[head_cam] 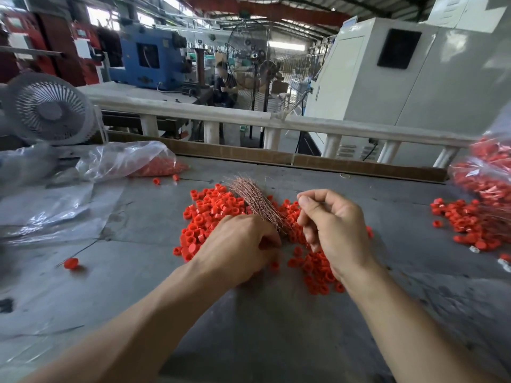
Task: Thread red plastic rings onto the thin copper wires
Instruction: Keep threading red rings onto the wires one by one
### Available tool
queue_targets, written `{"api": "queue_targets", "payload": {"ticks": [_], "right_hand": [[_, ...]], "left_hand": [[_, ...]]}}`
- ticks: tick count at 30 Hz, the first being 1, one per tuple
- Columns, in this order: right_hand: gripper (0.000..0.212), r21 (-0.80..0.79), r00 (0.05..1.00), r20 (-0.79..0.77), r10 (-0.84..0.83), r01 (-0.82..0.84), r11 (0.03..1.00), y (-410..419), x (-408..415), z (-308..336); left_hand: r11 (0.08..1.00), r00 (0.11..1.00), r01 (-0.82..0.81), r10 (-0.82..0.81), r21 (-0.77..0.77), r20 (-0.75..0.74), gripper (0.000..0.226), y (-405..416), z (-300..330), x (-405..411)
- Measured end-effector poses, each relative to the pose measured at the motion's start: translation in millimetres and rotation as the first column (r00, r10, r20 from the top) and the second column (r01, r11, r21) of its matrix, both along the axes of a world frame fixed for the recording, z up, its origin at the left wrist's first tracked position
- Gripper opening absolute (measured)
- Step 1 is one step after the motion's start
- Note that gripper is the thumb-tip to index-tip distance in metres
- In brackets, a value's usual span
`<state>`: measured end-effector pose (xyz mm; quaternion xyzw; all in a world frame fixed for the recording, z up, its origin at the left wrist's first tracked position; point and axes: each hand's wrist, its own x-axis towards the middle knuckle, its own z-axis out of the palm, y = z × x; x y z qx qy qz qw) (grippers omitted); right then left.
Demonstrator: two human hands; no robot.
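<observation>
Red plastic rings (213, 214) lie heaped at the middle of a grey worktable (276, 327) in a factory hall, where a person's two bare hands work over a fanned bundle of thin copper wires (253, 201). The left hand (240, 250) is curled over the near end of the bundle, apparently holding it down among the rings, though what its fingers enclose is hidden. The right hand (331, 230), just to the right of the bundle, pinches a single wire between thumb and forefinger, its other fingers folded in. No ring can be seen on that strand yet. A second spill of rings (475, 225) lies at the right edge below a clear bag (486, 172) of them; another bag (130, 161) sits far left beside a white desk fan (49, 109), and one stray ring (71, 263) rests near left. The risks look plain: the hair-fine wire could bend or slip from the pinch, the loose bundle could splay if the left hand eases, and a fumbled ring could roll off among the pile.
</observation>
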<state>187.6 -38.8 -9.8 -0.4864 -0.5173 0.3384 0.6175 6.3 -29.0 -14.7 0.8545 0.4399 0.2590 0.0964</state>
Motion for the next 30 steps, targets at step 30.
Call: {"api": "queue_targets", "payload": {"ticks": [30], "right_hand": [[0.010, 0.113, 0.968, 0.250, 0.001, -0.030, 0.993, -12, -12, 2]], "left_hand": [[0.848, 0.479, 0.394, 0.139, -0.353, 0.867, 0.028, 11, 6, -9]]}}
